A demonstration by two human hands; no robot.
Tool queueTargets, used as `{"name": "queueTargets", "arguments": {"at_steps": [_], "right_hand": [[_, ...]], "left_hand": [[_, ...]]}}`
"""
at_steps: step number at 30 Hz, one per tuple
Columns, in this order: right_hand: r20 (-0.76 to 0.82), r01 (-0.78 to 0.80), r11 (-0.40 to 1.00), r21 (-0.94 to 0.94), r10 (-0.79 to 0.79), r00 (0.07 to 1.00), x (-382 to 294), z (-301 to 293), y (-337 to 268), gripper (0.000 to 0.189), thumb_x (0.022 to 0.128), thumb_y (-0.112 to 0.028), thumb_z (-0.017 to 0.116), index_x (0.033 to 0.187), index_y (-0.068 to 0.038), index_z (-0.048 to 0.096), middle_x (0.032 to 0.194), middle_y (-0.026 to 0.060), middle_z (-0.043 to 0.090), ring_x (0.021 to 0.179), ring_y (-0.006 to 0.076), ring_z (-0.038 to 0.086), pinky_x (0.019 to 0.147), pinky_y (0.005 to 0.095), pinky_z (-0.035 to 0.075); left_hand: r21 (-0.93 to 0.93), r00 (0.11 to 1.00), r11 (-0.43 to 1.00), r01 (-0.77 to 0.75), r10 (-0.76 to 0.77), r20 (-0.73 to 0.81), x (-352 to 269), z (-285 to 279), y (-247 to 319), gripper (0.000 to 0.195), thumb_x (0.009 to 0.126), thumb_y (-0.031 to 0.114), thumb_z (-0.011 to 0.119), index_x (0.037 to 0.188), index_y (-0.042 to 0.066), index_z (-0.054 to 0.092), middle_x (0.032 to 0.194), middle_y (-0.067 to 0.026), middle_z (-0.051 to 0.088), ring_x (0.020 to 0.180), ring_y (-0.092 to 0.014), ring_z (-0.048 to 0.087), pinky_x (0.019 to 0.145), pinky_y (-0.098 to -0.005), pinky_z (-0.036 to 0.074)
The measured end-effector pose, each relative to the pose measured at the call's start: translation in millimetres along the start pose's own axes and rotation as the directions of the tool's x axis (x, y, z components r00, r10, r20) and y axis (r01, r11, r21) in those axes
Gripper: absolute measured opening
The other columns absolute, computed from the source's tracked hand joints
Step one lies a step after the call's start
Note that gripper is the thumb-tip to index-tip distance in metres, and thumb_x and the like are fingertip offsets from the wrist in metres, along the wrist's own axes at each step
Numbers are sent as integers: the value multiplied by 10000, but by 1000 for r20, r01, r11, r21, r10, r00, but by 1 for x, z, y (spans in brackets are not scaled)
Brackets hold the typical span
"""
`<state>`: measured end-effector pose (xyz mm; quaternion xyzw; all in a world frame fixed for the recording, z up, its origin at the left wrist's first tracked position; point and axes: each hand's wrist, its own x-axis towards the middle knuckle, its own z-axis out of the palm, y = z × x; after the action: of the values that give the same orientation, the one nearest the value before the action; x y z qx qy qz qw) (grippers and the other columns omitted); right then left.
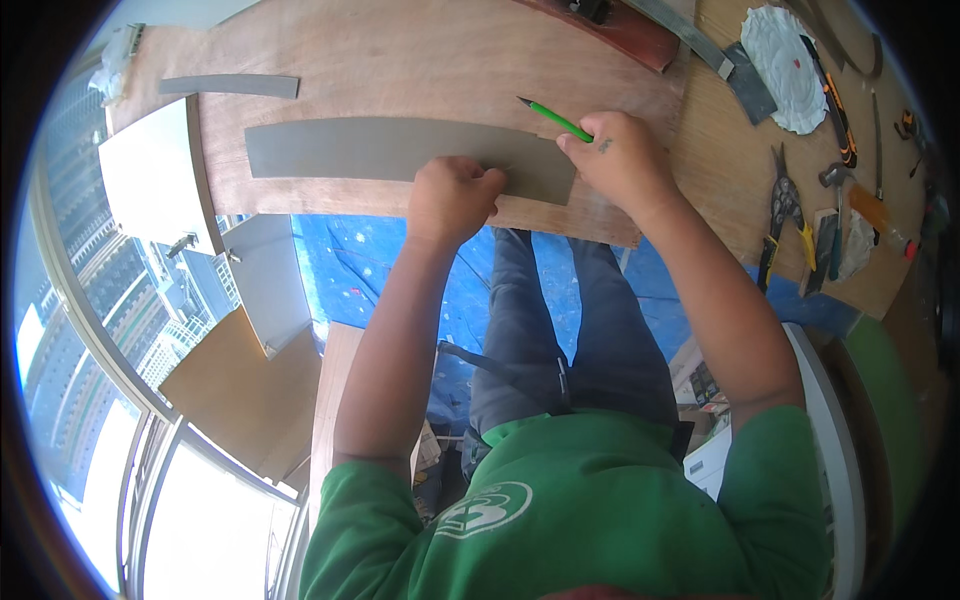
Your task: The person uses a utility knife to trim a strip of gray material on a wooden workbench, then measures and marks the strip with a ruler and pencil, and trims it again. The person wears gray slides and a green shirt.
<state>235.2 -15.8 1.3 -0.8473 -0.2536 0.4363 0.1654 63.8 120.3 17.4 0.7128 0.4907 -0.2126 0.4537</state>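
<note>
A long grey sheet strip (pixel 337 148) lies on a plywood board near its front edge. My left hand (pixel 454 196) rests at the strip's near side, fingers curled and thumb towards the index finger; whether something small is pinched there cannot be told. My right hand (pixel 619 154) is at the strip's right end and holds a green pencil (pixel 559 120), its dark tip pointing up and left above the strip. A narrower grey strip (pixel 232 85) lies farther back on the left.
The plywood board (pixel 420 60) bears a red tool (pixel 637 41) at the back. Tin snips (pixel 784 199), a hammer (pixel 834 176) and a utility knife (pixel 836 112) lie on the right. A white panel (pixel 154 169) stands at the left edge, with blue sheeting (pixel 360 262) below.
</note>
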Motion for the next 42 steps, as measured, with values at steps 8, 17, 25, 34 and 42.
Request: {"name": "queueTargets", "arguments": {"at_steps": [8, 17, 25, 34, 42], "right_hand": [[-77, 86, 995, -55, -90, 993, -4, -1, 0, 379, 950, -366, 738, 1084, -14, 773, 896, 196, 759, 864, 346, 752, 782, 453, 580], [-127, 144, 989, -41, -148, 981, -5, 1, 3, 325, 949, -345, 739, 1011, -28, 770, 893, 201, 752, 847, 378, 737, 767, 485, 575], [-18, 87, 994, -60, -89, 996, -3, -8, -3, 251, 918, -277, 730, 1031, -66, 807, 915, 203, 765, 898, 394, 750, 831, 500, 603], [-19, 107, 993, -48, -108, 994, -2, -6, -2, 265, 947, -309, 724, 999, -55, 781, 878, 202, 749, 869, 398, 737, 798, 501, 587], [-34, 79, 996, -44, -80, 996, -6, -10, -6, 272, 931, -300, 726, 1059, -72, 799, 958, 196, 768, 935, 387, 746, 842, 498, 593]], "left_hand": [[-114, 996, 990, 82, -84, -12, 0, 5, -3, 293, 871, 220, 658, 742, -29, 744, 636, -108, 720, 533, -158, 661, 559, -311, 542], [-168, 998, 984, 61, -62, -2, -2, 5, -7, 256, 889, 169, 668, 801, -59, 744, 688, -122, 735, 565, -164, 685, 541, -298, 537], [-264, 993, 960, 99, -81, 80, 0, 1, -6, 277, 874, 167, 666, 776, -83, 736, 687, -144, 735, 597, -182, 717, 596, -321, 580], [-193, 989, 970, 147, -146, 18, 4, 7, -4, 293, 865, 198, 654, 757, -62, 735, 650, -128, 722, 577, -188, 719, 581, -326, 579], [-155, 990, 978, 140, -139, 13, 2, 6, -2, 271, 864, 184, 653, 790, -61, 740, 672, -135, 726, 596, -186, 724, 574, -322, 574]]}}
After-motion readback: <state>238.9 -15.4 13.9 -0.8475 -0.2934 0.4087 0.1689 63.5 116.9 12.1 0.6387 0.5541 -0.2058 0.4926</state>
